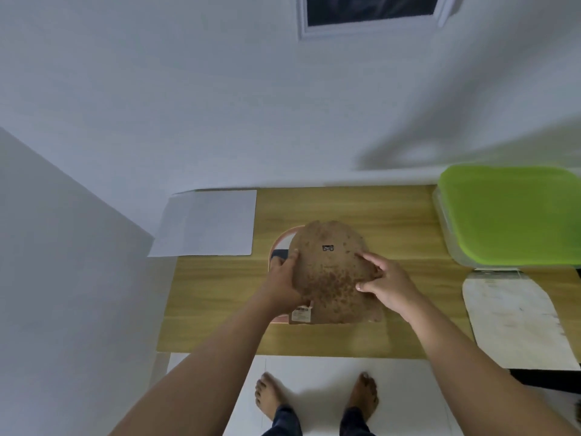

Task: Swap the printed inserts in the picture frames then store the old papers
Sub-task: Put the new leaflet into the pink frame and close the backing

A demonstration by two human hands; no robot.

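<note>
An arch-shaped brown backing board point(330, 272), speckled with dark spots and carrying a small metal hanger, lies tilted over a pink arched picture frame point(280, 243) on the wooden table point(361, 206). My left hand point(284, 278) grips the board's left edge, thumb on top. My right hand point(385, 284) holds its right edge with the fingers spread over it. A barcode label shows at the board's lower left corner. A white sheet of paper point(207, 223) lies at the table's far left. A white arched insert point(515, 319) lies at the right.
A clear plastic box with a green lid point(509, 212) stands at the back right of the table. The white wall runs along the table's far edge. My bare feet stand on the white floor below the front edge.
</note>
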